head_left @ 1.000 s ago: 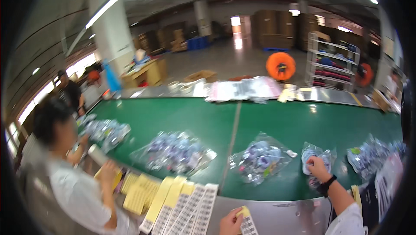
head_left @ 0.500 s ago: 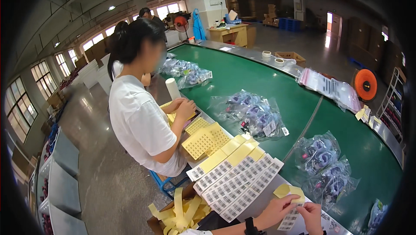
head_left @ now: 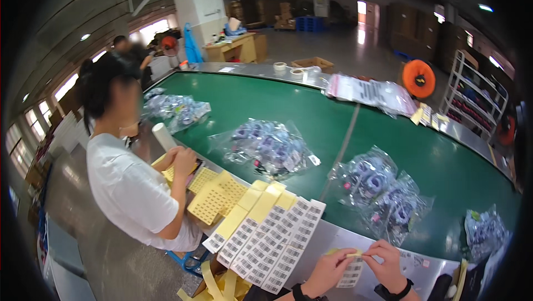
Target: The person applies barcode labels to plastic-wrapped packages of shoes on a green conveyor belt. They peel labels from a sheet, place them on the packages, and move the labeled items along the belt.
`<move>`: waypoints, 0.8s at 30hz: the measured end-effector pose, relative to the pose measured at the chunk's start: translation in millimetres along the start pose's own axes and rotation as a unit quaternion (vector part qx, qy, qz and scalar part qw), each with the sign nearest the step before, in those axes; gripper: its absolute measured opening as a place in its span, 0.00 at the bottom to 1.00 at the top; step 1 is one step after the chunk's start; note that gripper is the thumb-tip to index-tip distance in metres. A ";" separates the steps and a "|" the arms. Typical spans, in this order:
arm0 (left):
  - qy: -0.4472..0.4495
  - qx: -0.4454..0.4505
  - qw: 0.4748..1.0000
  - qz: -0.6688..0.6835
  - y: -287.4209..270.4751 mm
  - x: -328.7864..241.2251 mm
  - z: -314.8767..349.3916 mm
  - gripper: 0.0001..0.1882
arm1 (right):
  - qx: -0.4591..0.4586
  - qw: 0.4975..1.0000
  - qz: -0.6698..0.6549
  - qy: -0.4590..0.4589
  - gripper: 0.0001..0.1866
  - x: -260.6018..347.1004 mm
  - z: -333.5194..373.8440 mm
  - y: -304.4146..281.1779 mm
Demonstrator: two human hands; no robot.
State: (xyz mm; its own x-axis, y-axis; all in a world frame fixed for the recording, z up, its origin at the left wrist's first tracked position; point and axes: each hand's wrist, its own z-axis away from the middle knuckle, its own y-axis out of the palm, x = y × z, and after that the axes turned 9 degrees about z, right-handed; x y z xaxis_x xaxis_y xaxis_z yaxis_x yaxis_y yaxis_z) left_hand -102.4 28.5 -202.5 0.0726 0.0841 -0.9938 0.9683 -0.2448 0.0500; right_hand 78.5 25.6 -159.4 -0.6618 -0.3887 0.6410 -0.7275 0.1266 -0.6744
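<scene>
My left hand [head_left: 328, 272] and my right hand [head_left: 387, 266] meet over the metal edge of the work table. Both are closed in a pinch on a small strip of barcode labels [head_left: 351, 276], white with yellow backing at its top. Fingertips almost touch along that upper edge, so whether a single label has come loose cannot be made out. Left of my hands, several larger barcode label sheets [head_left: 272, 245] lie fanned and overlapping. Beyond my right hand, clear plastic bags of pale blue shoe-like items [head_left: 397, 204] rest on the green belt [head_left: 311, 101].
A co-worker [head_left: 130, 190] in white handles yellow sheets [head_left: 214, 198] at the left. More bags [head_left: 269, 145] lie mid-belt, and another bag [head_left: 486, 231] at far right. Yellow backing strips [head_left: 222, 284] fill a box below. An orange fan [head_left: 418, 79] stands beyond the belt.
My view has swung right, so the scene sits farther left. The strip's yellow backing, earlier curled wide over my left hand, now shows only narrowly between both hands' fingertips.
</scene>
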 end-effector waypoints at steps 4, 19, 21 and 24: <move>-0.016 -0.004 1.000 0.018 0.6 2.2 0.9 0.12 | 0.017 0.999 -0.021 0.021 0.06 -10.2 0.7 3.8; -0.096 0.052 0.994 0.007 13.8 -3.7 -11.8 0.27 | -0.015 0.995 0.010 -0.101 0.02 -20.6 9.9 -18.7; -0.124 0.039 0.992 0.008 14.0 3.4 -18.0 0.27 | -0.034 0.997 -0.016 -0.068 0.02 -26.8 3.9 -38.5; -0.107 0.031 0.994 0.011 17.5 27.7 -32.2 0.28 | -0.191 0.974 -0.075 0.096 0.03 -56.6 -8.3 -89.1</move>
State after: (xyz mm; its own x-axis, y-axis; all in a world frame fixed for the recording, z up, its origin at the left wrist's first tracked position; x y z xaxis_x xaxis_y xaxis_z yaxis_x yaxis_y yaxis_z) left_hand -75.7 57.7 -225.9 0.0340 -0.1281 -0.9912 0.9502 -0.3033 0.0718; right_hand 179.3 43.9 -132.5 -0.5375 -0.2553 0.8037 -0.8087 0.4261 -0.4055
